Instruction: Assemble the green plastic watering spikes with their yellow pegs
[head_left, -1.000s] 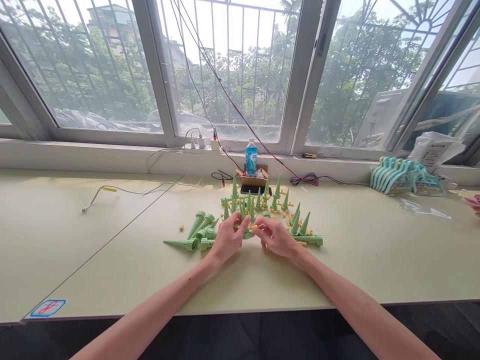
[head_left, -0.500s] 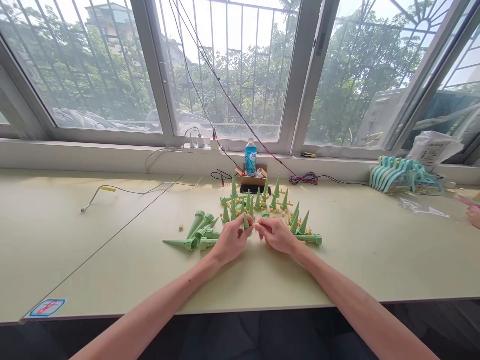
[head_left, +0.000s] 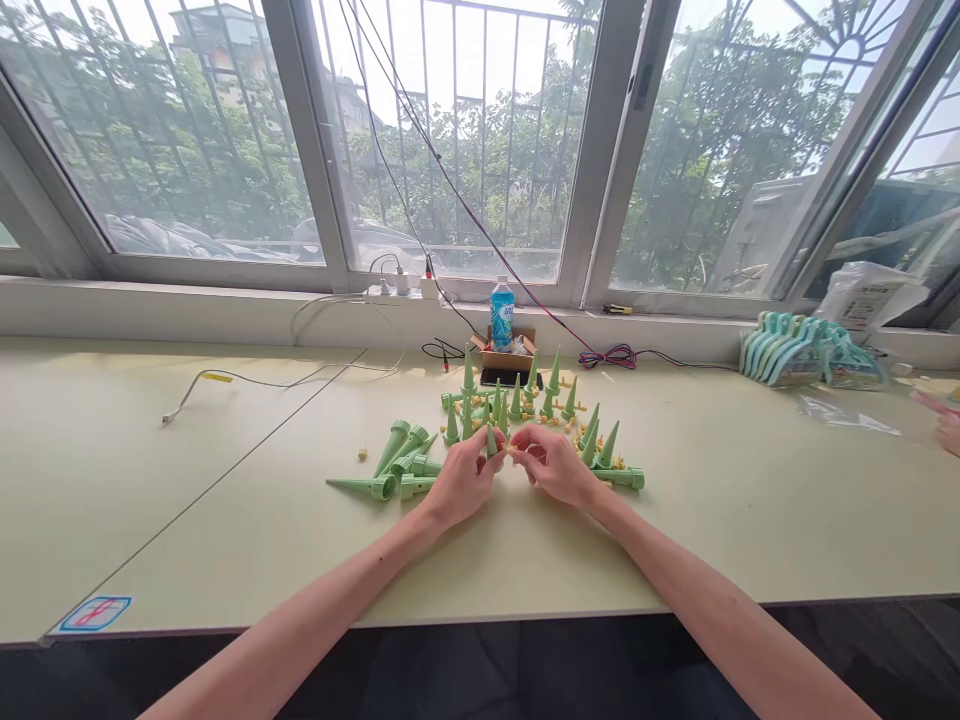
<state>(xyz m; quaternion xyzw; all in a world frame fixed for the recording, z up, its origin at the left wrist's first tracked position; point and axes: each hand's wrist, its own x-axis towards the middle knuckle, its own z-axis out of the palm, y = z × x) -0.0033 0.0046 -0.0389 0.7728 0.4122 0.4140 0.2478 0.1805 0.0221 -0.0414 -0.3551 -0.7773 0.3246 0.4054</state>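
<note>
My left hand (head_left: pixel 466 478) is closed round a green plastic spike (head_left: pixel 491 442), its pointed tip up. Close beside it, my right hand (head_left: pixel 551 462) pinches a small yellow plastic piece (head_left: pixel 511 449) against the spike's side; my fingers hide most of that piece. Behind both hands, several green spikes (head_left: pixel 553 374) stand point up among scattered yellow pieces (head_left: pixel 568 407). To the left of my left hand, more green spikes (head_left: pixel 362 487) lie on their sides in a loose heap. Another spike (head_left: pixel 626 479) lies flat by my right wrist.
A blue bottle (head_left: pixel 502 318) stands by a small cardboard box (head_left: pixel 508 360) at the sill, a dark phone (head_left: pixel 500 379) before it. Teal hangers (head_left: pixel 787 348) lie at the right. Another person's hand (head_left: pixel 946 425) shows at the right edge. A cable (head_left: pixel 247 380) crosses the table's left.
My right fingers have shifted slightly and pinch the small yellow piece at the spike. The left hand stays put. At the right edge, the other person's hand has moved a little.
</note>
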